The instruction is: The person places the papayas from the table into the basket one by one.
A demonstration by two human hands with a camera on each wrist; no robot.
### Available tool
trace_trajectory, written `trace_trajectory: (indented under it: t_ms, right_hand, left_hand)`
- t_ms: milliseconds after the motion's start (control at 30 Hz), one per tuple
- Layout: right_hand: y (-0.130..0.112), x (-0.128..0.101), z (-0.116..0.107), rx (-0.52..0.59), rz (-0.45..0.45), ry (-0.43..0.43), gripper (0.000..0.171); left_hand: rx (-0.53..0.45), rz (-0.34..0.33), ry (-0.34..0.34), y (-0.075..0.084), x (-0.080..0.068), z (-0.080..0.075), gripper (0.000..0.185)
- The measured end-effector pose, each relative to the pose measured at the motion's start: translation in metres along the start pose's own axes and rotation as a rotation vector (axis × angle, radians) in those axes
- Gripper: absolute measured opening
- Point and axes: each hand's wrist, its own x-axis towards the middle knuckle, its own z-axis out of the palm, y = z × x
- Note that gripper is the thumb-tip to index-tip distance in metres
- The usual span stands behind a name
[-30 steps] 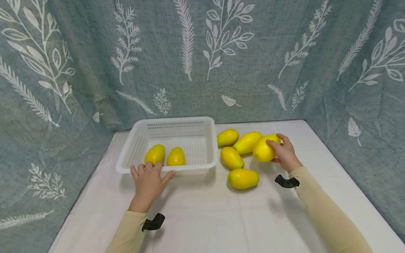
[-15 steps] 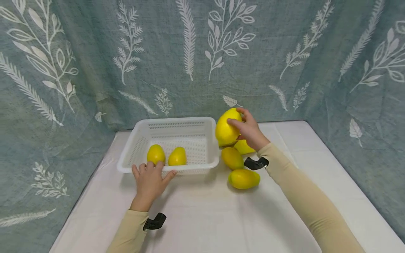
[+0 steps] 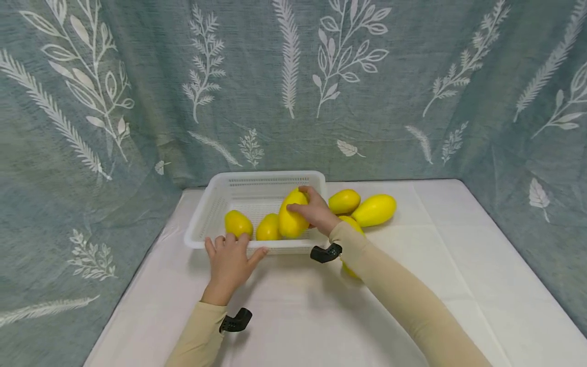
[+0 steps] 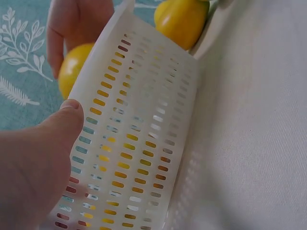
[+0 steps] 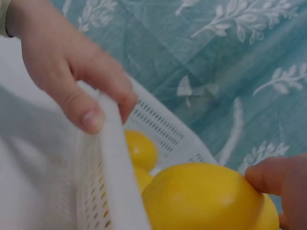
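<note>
A white slotted basket (image 3: 266,176) stands at the back of the table with two yellow fruits (image 3: 238,223) (image 3: 268,228) inside. My left hand (image 3: 233,251) grips its near rim; in the right wrist view the fingers (image 5: 72,72) curl over the rim (image 5: 115,167). In the left wrist view the thumb (image 4: 53,139) presses the outer wall (image 4: 139,143). My right hand (image 3: 309,208) holds a third yellow fruit (image 3: 291,218) low inside the basket, beside the other two. The held fruit (image 5: 201,196) fills the right wrist view.
More yellow fruits lie on the white cloth right of the basket: two at the back (image 3: 344,201) (image 3: 375,209) and two partly hidden by my right forearm (image 3: 352,222) (image 3: 348,270). A leaf-patterned curtain (image 3: 412,102) closes in the back and sides.
My right hand lifted the fruit from the pile on the right, carried it up and left over the rim, and lowered it into the basket. My left hand stayed on the rim.
</note>
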Motion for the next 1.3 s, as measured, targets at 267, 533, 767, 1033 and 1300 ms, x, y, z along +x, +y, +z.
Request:
trace_trajectory:
  t_ms: [267, 533, 767, 1033, 1300]
  right_hand:
    - [0.014, 0.013, 0.018, -0.061, 0.038, -0.010, 0.073]
    - [0.022, 0.014, 0.022, -0.086, 0.063, -0.042, 0.073]
    - [0.014, 0.003, 0.016, -0.038, -0.005, -0.043, 0.065]
    - [0.010, -0.020, -0.035, 0.046, -0.062, 0.009, 0.064]
    - [0.012, -0.051, -0.126, 0.044, -0.091, 0.171, 0.065]
  left_hand:
    - [0.001, 0.013, 0.029, -0.001, 0.000, 0.001, 0.059]
    - [-0.002, 0.013, 0.039, 0.003, 0.000, 0.001, 0.059]
    - [0.006, 0.026, 0.058, -0.001, 0.000, 0.002, 0.056]
    - [-0.009, 0.016, 0.018, 0.006, 0.001, 0.003, 0.058]
    - [-0.014, 0.019, 0.014, 0.004, 0.000, -0.001, 0.055]
